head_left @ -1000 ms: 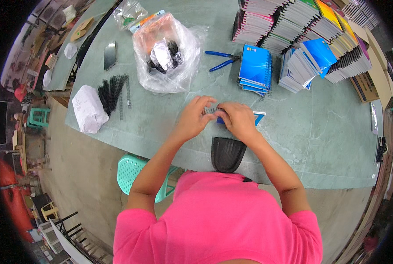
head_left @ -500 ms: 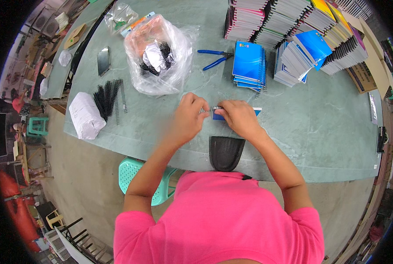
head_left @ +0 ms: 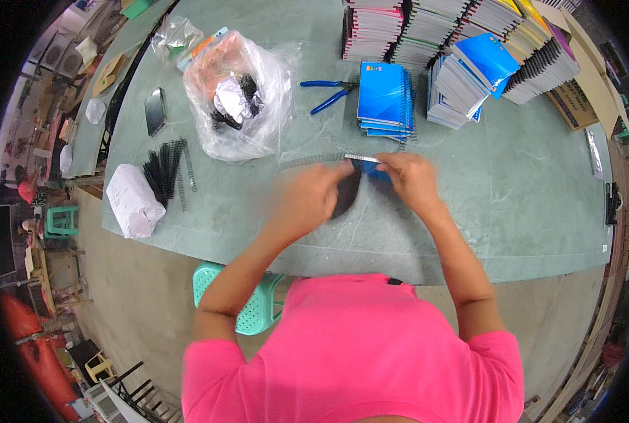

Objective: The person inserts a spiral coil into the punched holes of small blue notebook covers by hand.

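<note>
My right hand (head_left: 411,182) pinches a small blue notebook (head_left: 376,170), whose white page edge is turned up. A thin wire coil (head_left: 313,161) runs out leftward from the notebook's edge. My left hand (head_left: 313,192), smeared by motion, is closed on a black rounded pad (head_left: 347,192) just below the coil. Its index finger reaches the left end of the notebook, and part of the pad is hidden behind the fingers. Beyond my hands lies a stack of blue spiral notebooks (head_left: 383,99), with blue-handled pliers (head_left: 328,106) to its left.
Tall stacks of notebooks (head_left: 427,32) and a leaning blue pile (head_left: 462,88) stand at the far right, by a cardboard box (head_left: 575,102). On the left are a clear plastic bag (head_left: 240,137), a phone (head_left: 156,111), loose black coils (head_left: 165,169) and a white paper bundle (head_left: 134,201).
My left hand has taken up the black pad from near the table edge and brought it to the notebook. My right hand has turned the notebook edge-up. The view has shifted slightly.
</note>
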{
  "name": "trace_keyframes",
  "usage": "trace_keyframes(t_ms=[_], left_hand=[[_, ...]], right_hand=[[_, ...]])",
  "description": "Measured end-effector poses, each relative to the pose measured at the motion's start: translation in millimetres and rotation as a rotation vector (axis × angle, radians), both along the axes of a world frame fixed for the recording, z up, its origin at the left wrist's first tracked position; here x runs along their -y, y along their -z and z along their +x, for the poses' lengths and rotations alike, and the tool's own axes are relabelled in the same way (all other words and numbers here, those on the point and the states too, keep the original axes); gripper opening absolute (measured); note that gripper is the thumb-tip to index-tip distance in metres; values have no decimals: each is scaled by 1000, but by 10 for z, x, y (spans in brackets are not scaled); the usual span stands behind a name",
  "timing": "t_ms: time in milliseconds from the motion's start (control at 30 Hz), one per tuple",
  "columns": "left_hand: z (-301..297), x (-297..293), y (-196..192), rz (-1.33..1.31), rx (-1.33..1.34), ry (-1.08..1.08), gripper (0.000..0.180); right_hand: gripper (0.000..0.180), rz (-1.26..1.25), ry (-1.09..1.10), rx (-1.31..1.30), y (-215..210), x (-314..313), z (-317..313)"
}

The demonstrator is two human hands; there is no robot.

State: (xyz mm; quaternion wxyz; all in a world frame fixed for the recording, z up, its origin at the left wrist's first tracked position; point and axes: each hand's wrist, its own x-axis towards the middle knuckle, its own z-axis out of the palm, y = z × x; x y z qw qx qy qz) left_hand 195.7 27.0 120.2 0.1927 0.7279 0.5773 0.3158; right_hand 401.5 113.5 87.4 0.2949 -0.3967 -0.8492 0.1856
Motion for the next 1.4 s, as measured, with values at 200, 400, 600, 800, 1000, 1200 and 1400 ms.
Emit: trace_keyframes(t_ms=[200,400,600,800,1000,1200,1400], left_hand=[[-60,-114,-315,239,55,-261,38],[-31,-85,-297,95,2,-87,38],[77,-22,-42,-101,-64,119,37],[164,-75,-145,16,-119,14,39],[159,-238,-283,196,49,-154,42],[183,-252,-255,186,113,-41,39],[203,-166,97,0,101,132,36]], right_hand=[[13,-22,-44,73,-22,39,-52],[15,124,-96,50,-144,8,76],[19,-756,38,-394,276,102,354],[19,-652,123,-515,267,88,221],[20,-861,90,-597,407,94,234],[26,-844,-5,-484,304,97,191],[29,-912,-67,-571,374,116,126]])
